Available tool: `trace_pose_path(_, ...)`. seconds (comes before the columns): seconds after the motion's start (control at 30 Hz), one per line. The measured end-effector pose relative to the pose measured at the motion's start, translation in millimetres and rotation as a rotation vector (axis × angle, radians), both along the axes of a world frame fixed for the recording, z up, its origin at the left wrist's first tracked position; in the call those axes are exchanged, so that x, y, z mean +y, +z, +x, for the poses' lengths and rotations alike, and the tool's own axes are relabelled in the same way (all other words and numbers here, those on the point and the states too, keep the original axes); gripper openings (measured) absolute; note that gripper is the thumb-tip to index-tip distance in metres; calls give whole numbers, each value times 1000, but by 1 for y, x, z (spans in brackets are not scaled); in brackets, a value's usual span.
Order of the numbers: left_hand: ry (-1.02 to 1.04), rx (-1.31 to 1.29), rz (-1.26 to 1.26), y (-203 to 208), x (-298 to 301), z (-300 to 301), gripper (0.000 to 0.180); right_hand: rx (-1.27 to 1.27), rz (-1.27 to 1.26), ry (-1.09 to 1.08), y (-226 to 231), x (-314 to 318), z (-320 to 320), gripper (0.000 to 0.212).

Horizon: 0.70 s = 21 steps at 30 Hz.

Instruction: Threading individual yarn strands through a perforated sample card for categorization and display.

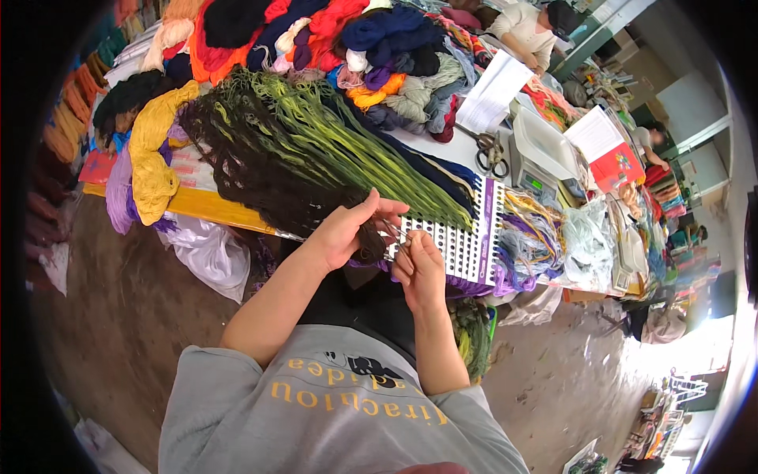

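A white thread card [464, 251] with rows of round holes and a purple edge strip lies near the table's front edge. Long green yarn strands [363, 150] and dark navy strands fan out from it to the far left. Dark brown yarn [276, 186] hangs along the near side of that fan. My left hand [347, 229] is closed around the brown yarn, its thumb raised. Close by, at the card's near left end, my right hand [420, 265] pinches a thin strand; the fingertips partly hide it.
Heaped colourful skeins [395, 47] cover the table's far side, with a yellow skein [154, 150] over the left edge. Scissors [491, 154], a scale [533, 178] and mixed yarn [529, 237] lie rightward. Another person [525, 31] sits across the table.
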<state>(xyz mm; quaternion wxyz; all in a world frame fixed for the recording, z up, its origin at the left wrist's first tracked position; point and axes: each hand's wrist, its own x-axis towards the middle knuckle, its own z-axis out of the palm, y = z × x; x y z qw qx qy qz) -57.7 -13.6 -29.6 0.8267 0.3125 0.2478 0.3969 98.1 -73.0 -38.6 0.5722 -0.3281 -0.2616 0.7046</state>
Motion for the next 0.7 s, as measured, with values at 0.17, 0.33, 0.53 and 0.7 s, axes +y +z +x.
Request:
trace_pose_path(0.17,15,43,63,3,1,-1,50,-96,-11,-54,9,-3,-2,17)
trace_pose_path(0.33,3,20,44,5,0,0,51,-123,-14,-73,9,-3,-2,17)
trace_pose_path(0.53,-14,-80,31,7,2,-4,51,-103,-38,-29,7,-3,-2,17)
trace_pose_path(0.7,-19,-127,-86,13,0,-3,49,-167,49,-47,6,-2,-2,14)
